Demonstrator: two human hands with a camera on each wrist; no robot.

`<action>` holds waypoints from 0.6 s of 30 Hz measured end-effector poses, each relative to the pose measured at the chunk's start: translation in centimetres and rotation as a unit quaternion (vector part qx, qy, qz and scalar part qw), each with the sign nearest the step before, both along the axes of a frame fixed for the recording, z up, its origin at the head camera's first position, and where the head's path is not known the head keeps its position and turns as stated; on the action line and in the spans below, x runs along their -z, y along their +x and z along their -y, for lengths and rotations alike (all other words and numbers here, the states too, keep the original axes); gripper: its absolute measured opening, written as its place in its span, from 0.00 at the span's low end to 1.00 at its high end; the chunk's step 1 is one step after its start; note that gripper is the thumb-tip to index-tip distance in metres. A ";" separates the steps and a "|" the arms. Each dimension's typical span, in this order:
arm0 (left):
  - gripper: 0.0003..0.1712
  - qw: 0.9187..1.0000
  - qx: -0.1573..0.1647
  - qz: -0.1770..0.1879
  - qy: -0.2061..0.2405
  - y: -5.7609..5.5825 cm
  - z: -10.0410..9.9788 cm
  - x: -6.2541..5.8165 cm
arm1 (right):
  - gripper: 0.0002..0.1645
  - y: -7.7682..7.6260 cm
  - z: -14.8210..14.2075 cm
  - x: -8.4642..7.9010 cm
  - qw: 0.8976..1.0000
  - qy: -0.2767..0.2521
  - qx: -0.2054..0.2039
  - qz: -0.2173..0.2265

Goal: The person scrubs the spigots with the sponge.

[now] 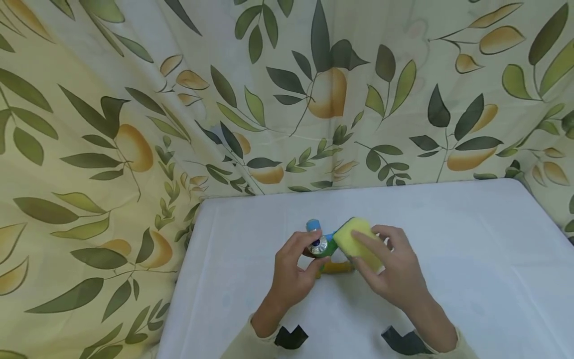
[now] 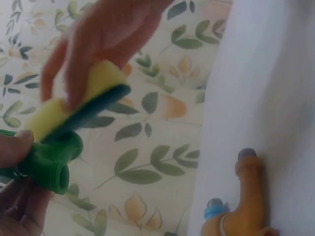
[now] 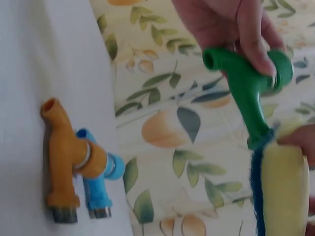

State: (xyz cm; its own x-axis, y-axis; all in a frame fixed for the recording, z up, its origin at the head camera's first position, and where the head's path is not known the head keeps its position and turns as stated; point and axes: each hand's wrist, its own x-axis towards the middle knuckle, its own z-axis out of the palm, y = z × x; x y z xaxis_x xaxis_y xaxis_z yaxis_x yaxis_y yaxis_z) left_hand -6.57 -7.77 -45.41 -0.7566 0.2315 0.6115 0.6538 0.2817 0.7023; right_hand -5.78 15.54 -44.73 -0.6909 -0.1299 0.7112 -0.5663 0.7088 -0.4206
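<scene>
My left hand [image 1: 293, 271] grips a green plastic tap [image 3: 246, 93], fingers and thumb around its body. The tap is raised off the table, its ribbed open ends showing in the left wrist view. A yellow sponge [image 1: 358, 242] with a dark blue scouring side is pinched in my right hand [image 1: 399, 267]. In the right wrist view, the scouring side [image 3: 257, 191] lies right at the narrow end of the green tap. An orange tap [image 3: 64, 157] and a light blue tap [image 3: 96, 189] lie side by side on the table, partly covered by my hands in the head view.
The white table [image 1: 448, 224] stretches out to both sides of my hands. Behind it and at the left hangs a curtain [image 1: 287, 99] printed with leaves and fruit. Dark straps [image 1: 291, 337] show at both sleeves.
</scene>
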 end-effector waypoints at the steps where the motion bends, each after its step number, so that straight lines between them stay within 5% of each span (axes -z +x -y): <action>1: 0.33 1.000 0.004 0.015 0.010 0.0 0.0 0.0 | 0.30 0.0 -0.1 0.0 1.000 -0.003 0.008 0.004; 4: 0.29 0.992 0.020 0.106 0.070 0.0 0.1 -0.1 | 0.26 0.2 -0.3 0.0 0.998 -0.043 0.038 0.018; 9: 0.30 0.949 0.039 0.248 0.189 -0.3 0.2 -0.4 | 0.32 1.4 -0.1 -0.4 0.996 -0.067 0.007 0.059; 11: 0.32 0.945 0.044 0.261 0.194 -0.4 0.3 -0.5 | 0.29 1.7 0.1 -0.4 0.996 -0.063 -0.032 0.058; 15: 0.28 0.948 0.056 0.251 0.187 -0.4 0.3 -0.9 | 0.24 1.8 0.5 0.0 0.990 -0.057 -0.126 0.011; 18: 0.22 0.945 0.067 0.253 0.197 -0.4 0.5 -1.0 | 0.29 1.5 0.7 0.2 0.992 -0.056 -0.114 -0.012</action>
